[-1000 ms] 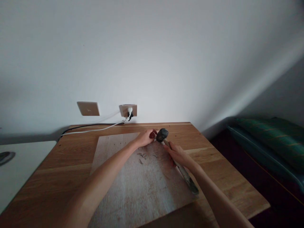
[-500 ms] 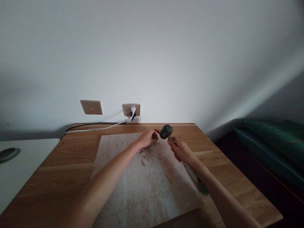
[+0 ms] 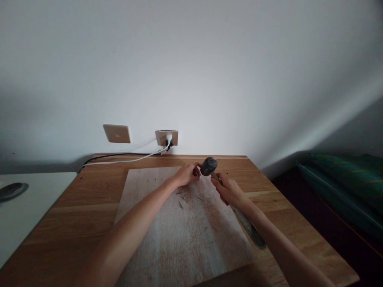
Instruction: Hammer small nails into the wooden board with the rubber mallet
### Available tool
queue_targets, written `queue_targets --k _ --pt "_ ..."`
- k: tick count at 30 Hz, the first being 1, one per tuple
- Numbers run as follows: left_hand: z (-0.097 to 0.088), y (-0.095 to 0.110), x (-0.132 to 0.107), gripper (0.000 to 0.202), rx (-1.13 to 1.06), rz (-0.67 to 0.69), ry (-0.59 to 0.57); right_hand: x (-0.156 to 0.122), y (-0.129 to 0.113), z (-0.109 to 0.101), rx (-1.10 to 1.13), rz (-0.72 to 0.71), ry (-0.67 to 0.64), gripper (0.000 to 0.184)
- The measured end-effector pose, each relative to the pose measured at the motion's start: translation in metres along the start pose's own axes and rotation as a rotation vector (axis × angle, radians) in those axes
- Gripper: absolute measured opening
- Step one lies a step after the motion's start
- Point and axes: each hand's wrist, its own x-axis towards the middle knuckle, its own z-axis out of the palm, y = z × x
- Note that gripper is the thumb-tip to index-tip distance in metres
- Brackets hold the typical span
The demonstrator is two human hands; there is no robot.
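My right hand grips the wooden handle of a hammer close to its dark head, which hangs just above the far edge of a pale wooden board. The handle's long end runs back under my right forearm. My left hand pinches something small, too small to name, right beside the hammer head at the board's far edge. Several loose nails lie on the board just behind my left hand.
The board lies on a wooden table against a white wall. Two wall plates sit above it, one with white and black cables plugged in. A white surface adjoins the left. A green cushioned seat stands right.
The hammer head rose a little from the board and shifted right between the earliest frame and now. My left hand kept its pinch at the same spot. The camera panned slightly.
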Motion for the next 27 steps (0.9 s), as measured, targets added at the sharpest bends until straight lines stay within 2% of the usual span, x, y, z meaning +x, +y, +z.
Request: queue_targets --k 9,15,27 --pt "0.0005 -0.0010 0.0011 0.049 -0.005 -0.003 0.019 -0.0021 -0.0006 -0.0024 -0.007 0.016 -0.002 0.014" --pt "-0.0001 -0.0001 -0.0006 0.051 -0.018 -0.001 0.014 -0.0056 -0.0008 -0.0029 0.034 0.029 -0.085 0.012" --pt "-0.0004 0.0023 -0.0016 0.046 0.007 -0.002 0.022 -0.0039 -0.0016 -0.0027 0.033 -0.010 -0.049 0.013"
